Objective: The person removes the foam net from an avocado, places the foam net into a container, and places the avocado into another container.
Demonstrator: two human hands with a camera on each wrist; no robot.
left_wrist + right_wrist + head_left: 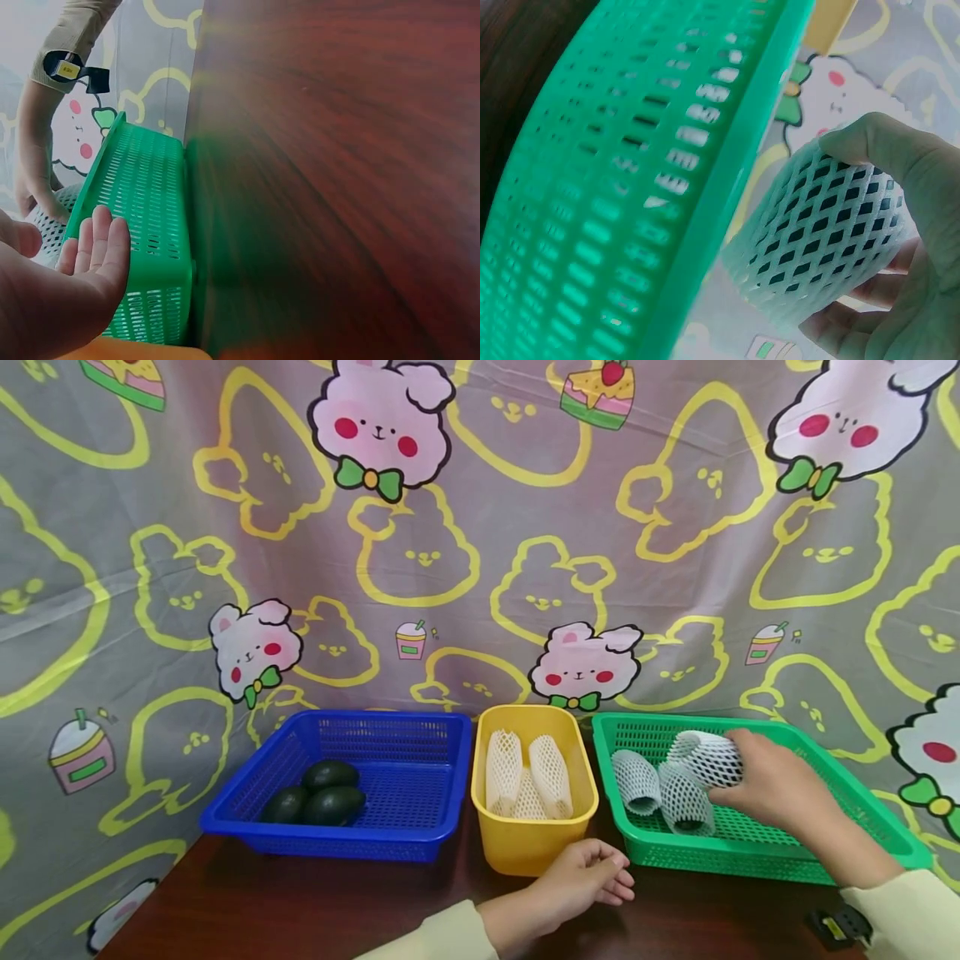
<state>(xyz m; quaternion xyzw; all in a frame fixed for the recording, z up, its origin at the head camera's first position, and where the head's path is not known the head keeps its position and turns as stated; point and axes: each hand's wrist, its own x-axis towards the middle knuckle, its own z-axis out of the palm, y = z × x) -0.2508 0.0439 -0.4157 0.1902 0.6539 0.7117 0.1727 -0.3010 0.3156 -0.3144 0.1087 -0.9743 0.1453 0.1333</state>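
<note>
Currently, the right hand (780, 783) grips a netted fruit (711, 760) in its fingers, far-right of the relaxed, empty left hand (579, 880).

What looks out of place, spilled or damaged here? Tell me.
Nothing stands out: bare avocados lie in the blue basket, nets sit in the yellow tub, and the right hand holds a wrapped avocado at the green basket. No spill or damage shows.
</note>
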